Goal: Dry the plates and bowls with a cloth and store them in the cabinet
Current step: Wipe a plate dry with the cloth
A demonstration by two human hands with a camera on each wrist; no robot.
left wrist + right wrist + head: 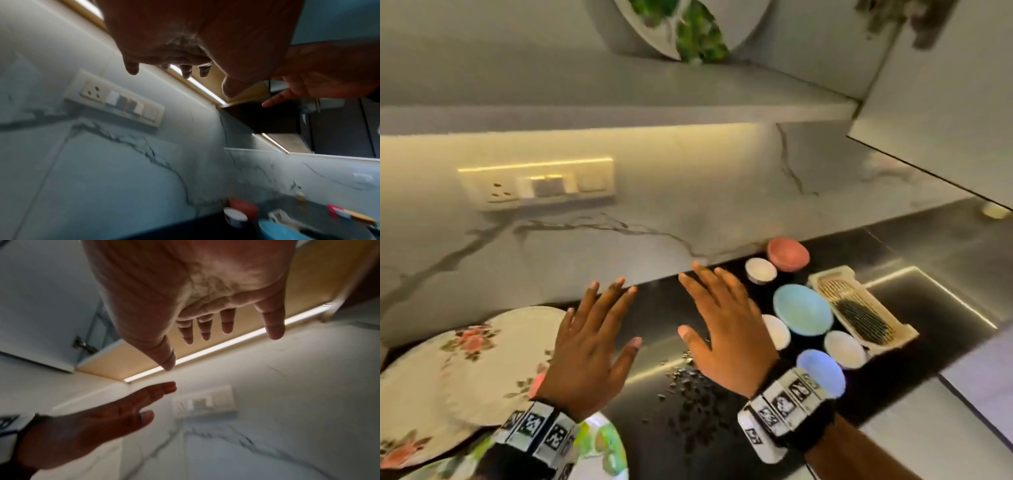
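At far left, the floral plates are lying overlapped on the dark counter, with a green-patterned plate showing just below your left wrist. Your left hand is hovering above the near edge of those plates, fingers spread wide and straight, holding nothing. Beside it, your right hand is hanging over bare counter, equally wide and empty; both wrist views are showing flat palms against the marble wall. A scatter of dark crumbs is lying on the counter between your wrists. To the right, the bowls are sitting in a loose cluster: small white bowls, a pink bowl at the far side, a light blue bowl in the middle and a pale blue bowl nearest your right wrist. Just right of them, a tray of cutlery is resting by the steel surface. An open cabinet door is hanging overhead at far right.

No cloth is showing in any view, so you are probably still at the start. Find the cloth first, then lift one plate by its rim with the left hand, wiping with the right, keeping it clear of the crumbs.
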